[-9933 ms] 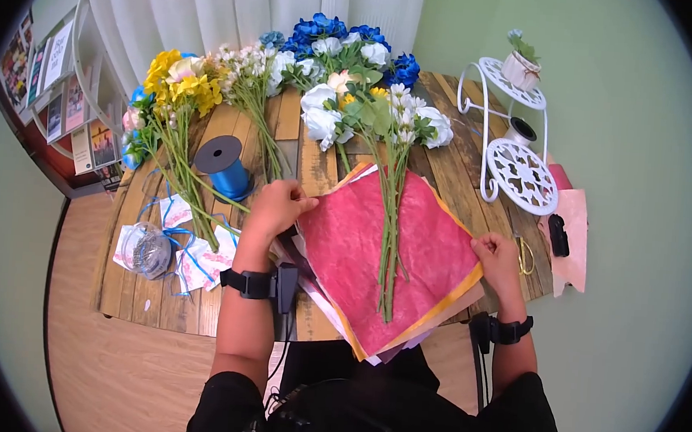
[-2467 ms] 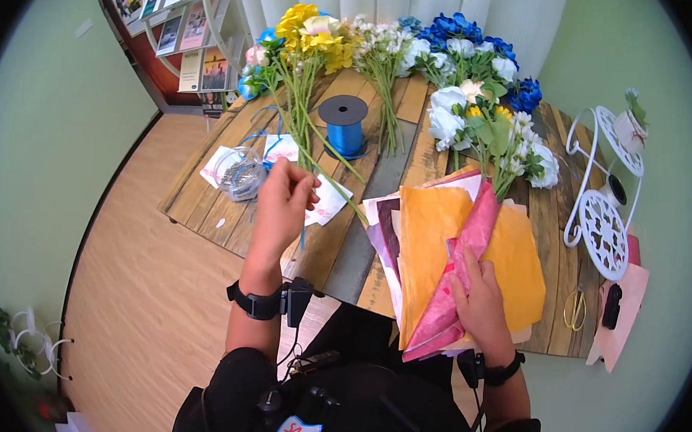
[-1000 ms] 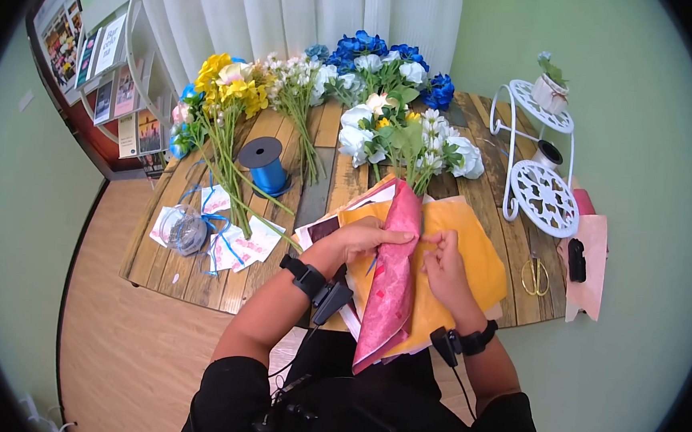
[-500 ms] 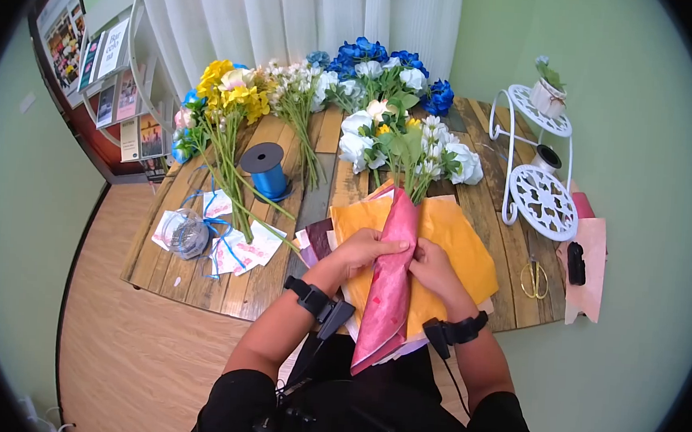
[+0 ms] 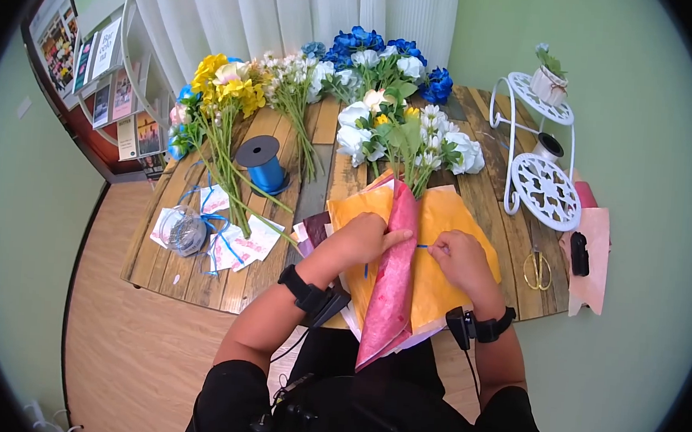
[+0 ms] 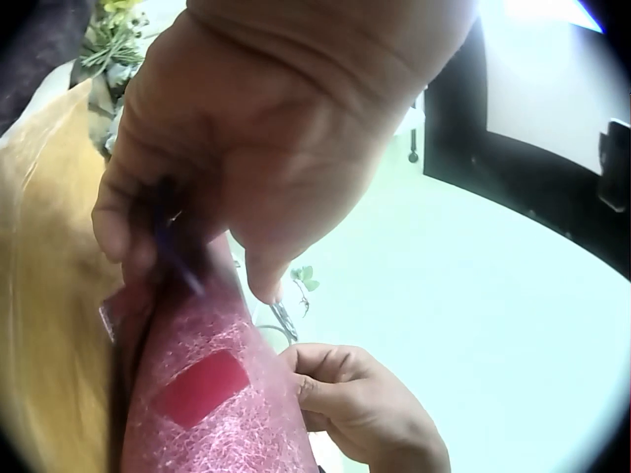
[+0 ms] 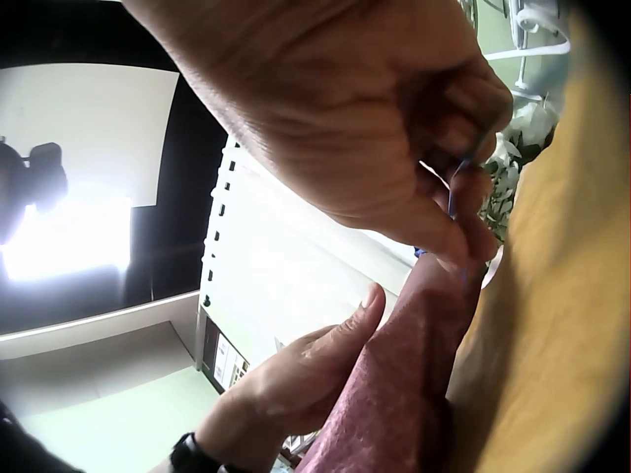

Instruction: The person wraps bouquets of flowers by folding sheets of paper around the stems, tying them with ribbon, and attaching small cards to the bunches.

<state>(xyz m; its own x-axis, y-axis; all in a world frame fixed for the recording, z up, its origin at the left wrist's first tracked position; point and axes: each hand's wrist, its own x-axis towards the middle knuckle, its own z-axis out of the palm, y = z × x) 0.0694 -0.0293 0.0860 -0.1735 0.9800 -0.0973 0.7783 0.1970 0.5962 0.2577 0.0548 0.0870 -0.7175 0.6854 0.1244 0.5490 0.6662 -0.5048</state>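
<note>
In the head view, a bouquet of white flowers (image 5: 357,142) has its stems wrapped in a pink paper roll (image 5: 388,303). My left hand (image 5: 360,239) grips this wrap around its middle, thumb lying across the front. Just right of it, my right hand (image 5: 462,260) pinches a blue ribbon (image 5: 422,246) that runs taut from the wrap. A loose ribbon end hangs below the left hand. The right wrist view shows the ribbon (image 7: 454,200) between finger and thumb. Underneath lie yellow paper sheets (image 5: 470,225) on a stack of other sheets.
A blue ribbon spool (image 5: 260,166), yellow flowers (image 5: 238,92) and blue flowers (image 5: 358,47) stand or lie further back. Printed cards and a clear round container (image 5: 183,231) sit at left. Gold-handled scissors (image 5: 536,271) and a white metal stand (image 5: 544,190) are at right.
The pink sheet, flat under the stems at first, is now rolled around them. My left hand has come over to grip it. My right hand has just drawn rightward, pulling the ribbon.
</note>
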